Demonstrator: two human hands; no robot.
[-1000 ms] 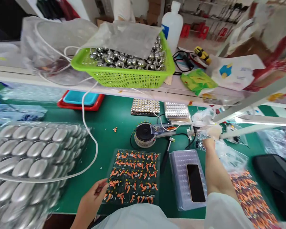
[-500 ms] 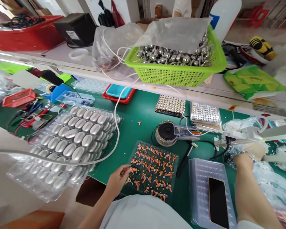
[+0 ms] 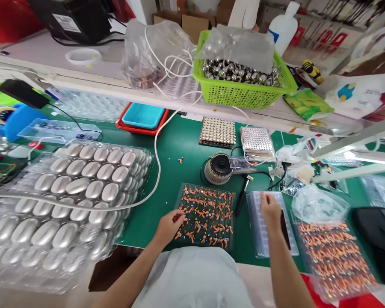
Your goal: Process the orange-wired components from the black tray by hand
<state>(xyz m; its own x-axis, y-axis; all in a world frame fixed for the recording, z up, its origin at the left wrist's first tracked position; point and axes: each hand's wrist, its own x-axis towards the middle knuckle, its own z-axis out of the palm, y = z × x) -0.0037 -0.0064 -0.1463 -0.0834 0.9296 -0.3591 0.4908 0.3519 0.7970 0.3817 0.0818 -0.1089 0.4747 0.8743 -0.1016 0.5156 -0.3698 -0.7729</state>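
My left hand (image 3: 168, 225) rests at the left edge of a dark tray (image 3: 206, 214) filled with several small orange parts, its fingertips pinched together on something too small to name. My right hand (image 3: 270, 211) hovers over a clear plastic tray (image 3: 260, 231) that has a black phone lying on it; its fingers are bent and seem to hold nothing. A round black and silver device (image 3: 217, 168) stands just beyond both trays on the green mat.
Stacked blister trays of silver oval shells (image 3: 67, 201) fill the left, with a white cable (image 3: 154, 171) draped over them. A green basket of metal balls (image 3: 240, 81) sits on the shelf. A bagged tray of orange parts (image 3: 333, 256) lies right.
My right hand has come back from the bags at the far right and now sits over the clear tray. The view has swung left and down. My left hand stays at the dark tray.
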